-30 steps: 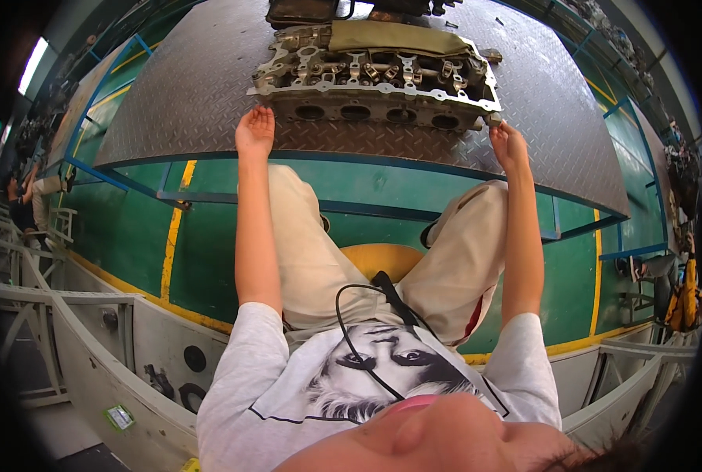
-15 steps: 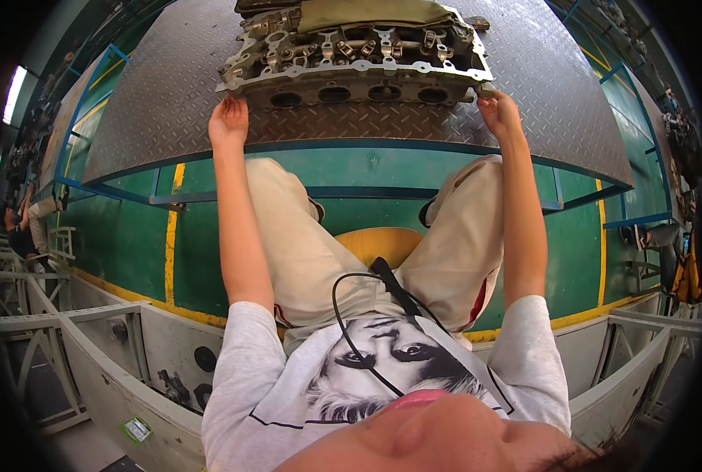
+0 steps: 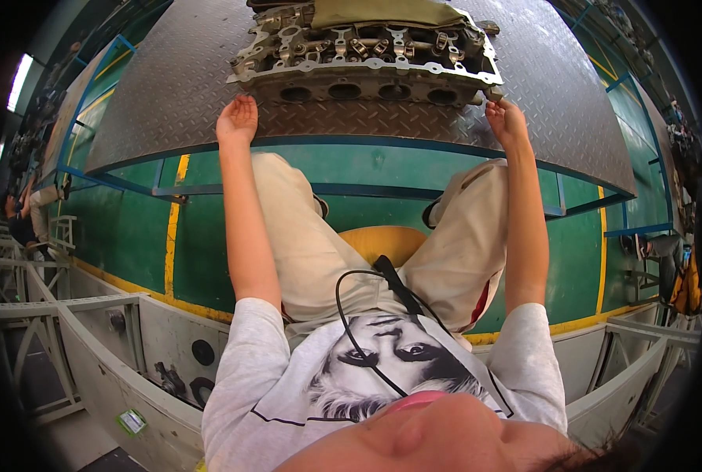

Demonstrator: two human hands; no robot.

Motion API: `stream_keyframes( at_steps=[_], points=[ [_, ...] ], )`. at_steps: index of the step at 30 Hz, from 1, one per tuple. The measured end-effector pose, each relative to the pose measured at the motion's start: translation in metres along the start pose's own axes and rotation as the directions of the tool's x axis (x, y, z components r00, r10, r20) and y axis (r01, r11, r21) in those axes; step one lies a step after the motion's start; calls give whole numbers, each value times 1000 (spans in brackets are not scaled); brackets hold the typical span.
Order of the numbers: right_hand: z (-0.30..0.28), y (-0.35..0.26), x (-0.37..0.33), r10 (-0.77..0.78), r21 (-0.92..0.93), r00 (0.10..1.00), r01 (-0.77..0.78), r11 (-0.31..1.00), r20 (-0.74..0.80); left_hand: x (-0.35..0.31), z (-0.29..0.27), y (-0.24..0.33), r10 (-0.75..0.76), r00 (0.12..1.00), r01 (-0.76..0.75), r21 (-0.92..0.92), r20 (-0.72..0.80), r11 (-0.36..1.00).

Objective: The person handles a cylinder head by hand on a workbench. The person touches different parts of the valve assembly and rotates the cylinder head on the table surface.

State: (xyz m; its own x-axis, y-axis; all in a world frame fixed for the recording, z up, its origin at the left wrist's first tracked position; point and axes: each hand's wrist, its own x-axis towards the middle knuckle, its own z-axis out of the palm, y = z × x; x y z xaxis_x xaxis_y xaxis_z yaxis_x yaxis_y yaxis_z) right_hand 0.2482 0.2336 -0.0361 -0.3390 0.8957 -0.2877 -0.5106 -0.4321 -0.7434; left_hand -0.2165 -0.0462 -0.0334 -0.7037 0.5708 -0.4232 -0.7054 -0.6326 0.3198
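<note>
A metal engine cylinder head [image 3: 367, 67] lies on the far middle of the tread-plate table, its row of oval ports facing me. My left hand [image 3: 238, 119] is just off its near left corner, palm up, fingers loosely curled and holding nothing. At the near right corner is my right hand [image 3: 507, 122], its fingertips close to a small block on that corner; whether they touch it is unclear. Its fingers are bent but not wrapped round anything I can see. An olive cloth [image 3: 386, 12] lies along the far side of the cylinder head.
The tread-plate table [image 3: 170, 86] has a blue frame [image 3: 351, 191] along its near edge. Below me is a yellow stool seat [image 3: 382, 244]. A black cable [image 3: 339, 295] hangs over my lap. Another person [image 3: 33, 220] is at the far left, beside grey metal racks [image 3: 60, 307].
Both hands have come slightly away from the cylinder head's corners, the left one more clearly. The view has shifted a little, so the cylinder head appears farther right.
</note>
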Motion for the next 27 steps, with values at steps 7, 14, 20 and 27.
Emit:
stream_keyframes(
  at_steps=[7,14,20,27],
  points=[
    [8,0,-4,-67,113,997,70,991,-25,-4,1,-1,49,997,-46,-49,63,998],
    [-3,-5,-19,-38,75,994,30,997,104,-23,-9,7,15,994,-13,-22,105,1000],
    [0,-7,-32,13,-42,996,-9,999,92,-24,-14,12,-9,995,5,40,96,999],
    [-9,-3,-38,155,-186,971,-121,975,181,-30,-21,23,1,1000,-3,76,21,997]
  ],
)
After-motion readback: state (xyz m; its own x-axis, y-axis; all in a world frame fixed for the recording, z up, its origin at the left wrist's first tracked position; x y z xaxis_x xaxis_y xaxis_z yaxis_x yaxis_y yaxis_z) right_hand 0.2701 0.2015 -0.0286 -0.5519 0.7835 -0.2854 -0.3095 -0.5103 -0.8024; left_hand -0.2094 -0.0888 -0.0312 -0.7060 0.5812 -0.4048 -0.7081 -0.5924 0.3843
